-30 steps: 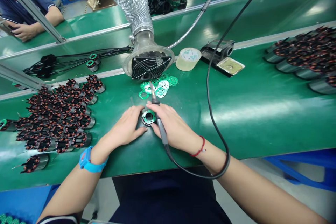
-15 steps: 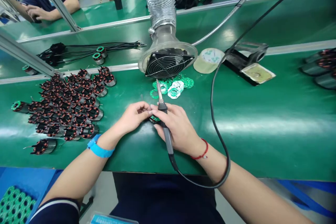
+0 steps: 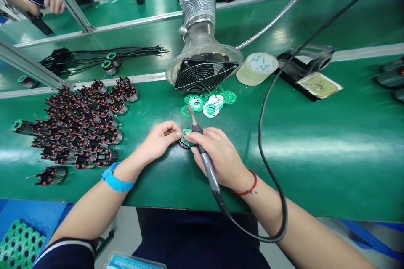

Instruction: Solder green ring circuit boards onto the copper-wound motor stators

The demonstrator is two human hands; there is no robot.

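A motor stator (image 3: 185, 144), topped by a round green circuit board (image 3: 187, 134), stands on the green bench in front of me. My left hand (image 3: 162, 138) pinches at its left edge with thumb and fingers closed; exactly what lies between the fingertips is partly hidden. In my right hand (image 3: 219, 153) is a soldering iron (image 3: 206, 162), its tip pointing away from me above the board. The right thumb and index finger reach to the board's right side. Just beyond lie several loose ring-shaped circuit boards (image 3: 210, 105), green and white.
Many copper-wound stators (image 3: 82, 130) crowd the left. A fume extractor hood (image 3: 203, 67) hangs ahead, with a tape roll (image 3: 257, 69) and soldering iron stand (image 3: 312, 80) to its right. The iron's cable (image 3: 261, 134) loops over my right forearm. Another person's hand (image 3: 55, 2) shows at upper left.
My right hand has shifted slightly right with the soldering iron, uncovering more of the green board. The left hand stays beside the stator. The other person's hands have moved at the far bench.
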